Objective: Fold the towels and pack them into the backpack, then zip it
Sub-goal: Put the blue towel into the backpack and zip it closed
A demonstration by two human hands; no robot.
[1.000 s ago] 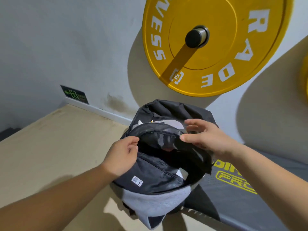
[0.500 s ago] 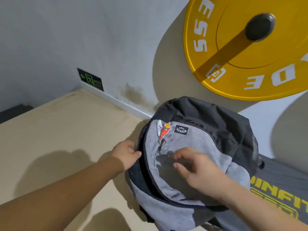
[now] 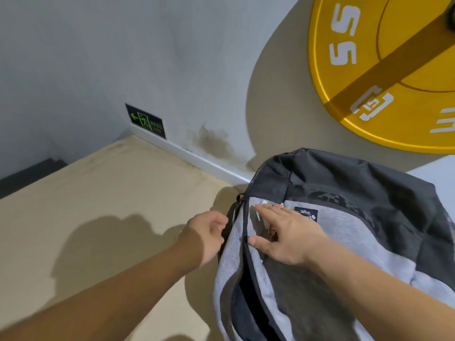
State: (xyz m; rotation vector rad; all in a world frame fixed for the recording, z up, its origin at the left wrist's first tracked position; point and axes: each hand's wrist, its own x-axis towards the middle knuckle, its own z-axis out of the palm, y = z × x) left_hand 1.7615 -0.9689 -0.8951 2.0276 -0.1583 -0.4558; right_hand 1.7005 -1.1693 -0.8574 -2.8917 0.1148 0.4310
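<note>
right hand [image 3: 288,235] lies flat, fingers straight, holding the backpack [image 3: 357,217] flap down; left hand [image 3: 205,236] curls by the zip [image 3: 244,217] (grip unclear), seemingly to close it.

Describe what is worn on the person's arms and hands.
The left hand and right hand are bare: no gloves, rings, watch or bracelet can be seen. No sleeve shows on either forearm, right up to the frame edge.
</note>
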